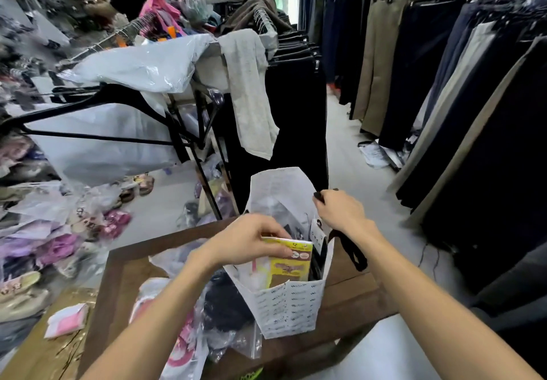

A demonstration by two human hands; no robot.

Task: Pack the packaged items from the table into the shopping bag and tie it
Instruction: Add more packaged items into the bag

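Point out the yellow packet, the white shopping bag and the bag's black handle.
yellow packet (291,261): head view, on its printed front, partly inside the bag.
white shopping bag (291,308): head view, on its printed near wall.
black handle (352,254): head view, on the strap loop hanging below the right wrist.

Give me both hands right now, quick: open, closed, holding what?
Left hand: closed on the yellow packet, at the shopping bag mouth.
Right hand: closed on the bag's far rim.
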